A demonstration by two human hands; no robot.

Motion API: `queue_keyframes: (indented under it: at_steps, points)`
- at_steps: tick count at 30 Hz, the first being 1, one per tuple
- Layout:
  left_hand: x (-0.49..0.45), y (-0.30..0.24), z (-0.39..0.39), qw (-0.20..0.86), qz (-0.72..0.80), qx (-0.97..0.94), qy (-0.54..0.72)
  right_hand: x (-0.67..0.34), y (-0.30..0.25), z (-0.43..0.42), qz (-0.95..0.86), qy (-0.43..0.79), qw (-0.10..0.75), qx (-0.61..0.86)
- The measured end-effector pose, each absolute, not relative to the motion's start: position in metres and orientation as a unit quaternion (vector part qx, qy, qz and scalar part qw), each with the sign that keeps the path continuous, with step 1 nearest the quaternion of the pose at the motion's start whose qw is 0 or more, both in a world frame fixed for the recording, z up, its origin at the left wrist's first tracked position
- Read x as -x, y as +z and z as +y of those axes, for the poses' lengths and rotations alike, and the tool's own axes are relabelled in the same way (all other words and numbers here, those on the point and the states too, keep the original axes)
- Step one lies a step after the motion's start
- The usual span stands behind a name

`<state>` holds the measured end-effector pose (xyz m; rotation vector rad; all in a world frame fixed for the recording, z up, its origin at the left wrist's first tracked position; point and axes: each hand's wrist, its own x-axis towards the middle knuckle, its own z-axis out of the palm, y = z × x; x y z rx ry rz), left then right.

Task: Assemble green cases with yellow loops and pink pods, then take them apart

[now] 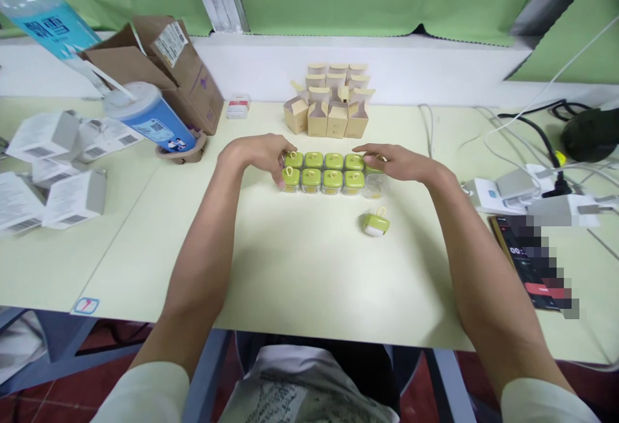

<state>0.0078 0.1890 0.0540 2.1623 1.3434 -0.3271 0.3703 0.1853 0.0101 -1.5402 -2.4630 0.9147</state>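
Note:
Small clear containers with green lids stand in two rows on the table, each lid with a little loop. My left hand is at the left end of both rows, its thumb by the front container and its fingers by the back one. At the other end, my right hand has its fingers stretched over the last green lid of the back row, partly hiding it. The front row ends on the right in a clear container without a lid. Closer to me, a green lid with a loop and whitish underside lies tilted, apart from the rows.
Behind the rows stand several open small cardboard boxes. To the left are a brown carton, a blue cup, a bottle and white boxes. Chargers, cables and a phone occupy the right side.

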Motion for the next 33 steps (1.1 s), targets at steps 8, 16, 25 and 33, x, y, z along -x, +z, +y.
queue_keyframes:
  at_steps: [8, 16, 25, 33]
  points:
    - [-0.025, 0.049, 0.184, 0.234, 0.484, -0.834, -0.123, -0.359, 0.0, 0.188, -0.839, 0.236, 0.031, 0.489]
    - [-0.048, 0.046, 0.181, 0.214, 0.455, -0.854, -0.131, -0.36, 0.003, 0.188, -0.844, 0.242, 0.028, 0.478]
    - [-0.053, 0.049, 0.174, 0.212, 0.49, -0.834, -0.137, -0.358, 0.012, 0.181, -0.821, 0.279, 0.01, 0.497]
    - [-0.075, 0.025, 0.173, 0.242, 0.416, -0.876, -0.038, -0.353, 0.025, 0.175, -0.854, 0.236, -0.004, 0.464]
